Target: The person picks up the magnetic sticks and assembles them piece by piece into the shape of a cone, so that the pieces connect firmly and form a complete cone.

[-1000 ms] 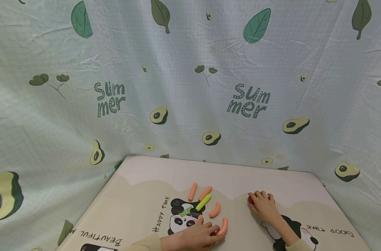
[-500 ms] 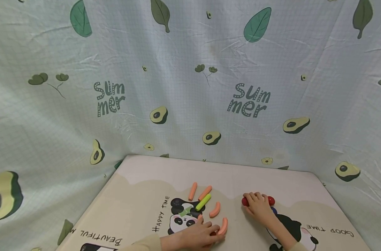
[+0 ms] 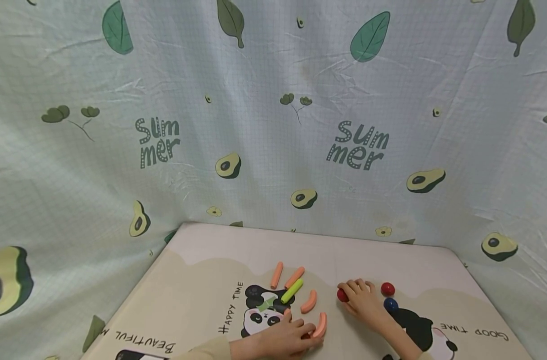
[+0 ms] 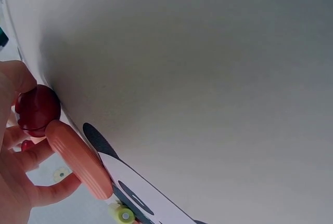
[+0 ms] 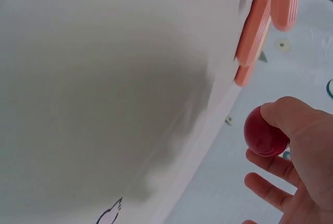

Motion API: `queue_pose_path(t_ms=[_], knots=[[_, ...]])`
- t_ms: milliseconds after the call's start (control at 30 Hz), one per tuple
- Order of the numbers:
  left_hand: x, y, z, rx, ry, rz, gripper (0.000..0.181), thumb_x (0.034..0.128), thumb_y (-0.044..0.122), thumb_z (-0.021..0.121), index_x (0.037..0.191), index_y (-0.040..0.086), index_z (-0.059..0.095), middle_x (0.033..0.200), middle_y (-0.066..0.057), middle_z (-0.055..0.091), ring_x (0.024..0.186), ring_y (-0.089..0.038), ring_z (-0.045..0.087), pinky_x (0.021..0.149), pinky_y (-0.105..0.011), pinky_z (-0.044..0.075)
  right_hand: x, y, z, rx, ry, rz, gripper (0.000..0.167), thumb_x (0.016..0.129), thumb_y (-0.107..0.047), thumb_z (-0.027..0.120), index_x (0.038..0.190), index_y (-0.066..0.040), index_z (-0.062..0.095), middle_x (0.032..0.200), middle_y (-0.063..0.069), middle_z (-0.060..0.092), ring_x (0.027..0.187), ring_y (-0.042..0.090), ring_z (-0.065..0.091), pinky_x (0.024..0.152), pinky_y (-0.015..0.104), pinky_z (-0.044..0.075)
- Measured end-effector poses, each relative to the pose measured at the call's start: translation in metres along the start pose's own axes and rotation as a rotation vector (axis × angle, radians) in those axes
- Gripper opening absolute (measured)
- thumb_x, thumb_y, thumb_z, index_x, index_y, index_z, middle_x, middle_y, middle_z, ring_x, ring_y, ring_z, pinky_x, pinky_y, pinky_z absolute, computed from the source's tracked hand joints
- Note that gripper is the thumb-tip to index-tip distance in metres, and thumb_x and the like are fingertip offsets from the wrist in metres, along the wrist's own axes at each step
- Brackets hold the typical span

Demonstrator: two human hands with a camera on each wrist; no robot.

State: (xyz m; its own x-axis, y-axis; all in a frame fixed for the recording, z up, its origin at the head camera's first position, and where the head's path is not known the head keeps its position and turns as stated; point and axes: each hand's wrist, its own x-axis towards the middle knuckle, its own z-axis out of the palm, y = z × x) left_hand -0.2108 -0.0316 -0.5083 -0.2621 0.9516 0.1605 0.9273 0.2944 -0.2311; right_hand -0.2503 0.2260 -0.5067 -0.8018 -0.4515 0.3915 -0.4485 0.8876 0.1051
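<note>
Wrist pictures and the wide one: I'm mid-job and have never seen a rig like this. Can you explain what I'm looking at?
There is no robot here: a person works bare-handed. The wide picture comes from a camera worn on the head, looking forward and down; the two tilted close-ups come from cameras worn on the wrists.

The panda-printed tabletop carries orange-pink sticks, some straight, some curved, and one yellow-green stick. Over on the right lie a loose red ball and a blue ball.

The left hand holds a dark red ball, clearest in its wrist view, with a curved stick by its fingers. The right hand holds another red ball.
</note>
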Motion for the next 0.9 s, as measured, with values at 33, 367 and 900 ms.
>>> queue_pose_path(t_ms=[33,367,900], knots=[[0.0,0.0,0.0,0.005,-0.001,0.001,0.039,0.0883,0.034,0.051,0.126,0.03,0.042,0.095,0.012,0.046,0.073,-0.001,0.04,0.063,-0.02,0.019,0.0,-0.001,0.0,0.008,0.005,-0.01,0.036,0.072,-0.027,0.071,0.103,-0.015,0.057,0.092,0.0,0.056,0.089,0.02,0.049,0.08,0.05,0.04],[-0.001,0.0,0.002,0.044,0.021,0.011,0.037,0.0887,0.035,0.05,0.125,0.03,0.041,0.094,0.012,0.046,0.071,-0.001,0.039,0.061,-0.019,0.016,-0.003,-0.013,0.0,0.067,-0.027,-0.085,0.037,0.073,-0.026,0.07,0.107,-0.021,0.056,0.099,-0.003,0.056,0.093,0.017,0.047,0.081,0.045,0.038],[-0.001,-0.004,-0.001,0.045,-0.005,0.033,0.04,0.0881,0.034,0.051,0.127,0.03,0.042,0.099,0.011,0.046,0.074,-0.002,0.04,0.066,-0.02,0.02,0.003,-0.023,-0.007,0.127,0.017,-0.186,0.04,0.072,-0.019,0.072,0.108,-0.023,0.056,0.1,-0.007,0.055,0.096,0.014,0.046,0.083,0.042,0.035]])
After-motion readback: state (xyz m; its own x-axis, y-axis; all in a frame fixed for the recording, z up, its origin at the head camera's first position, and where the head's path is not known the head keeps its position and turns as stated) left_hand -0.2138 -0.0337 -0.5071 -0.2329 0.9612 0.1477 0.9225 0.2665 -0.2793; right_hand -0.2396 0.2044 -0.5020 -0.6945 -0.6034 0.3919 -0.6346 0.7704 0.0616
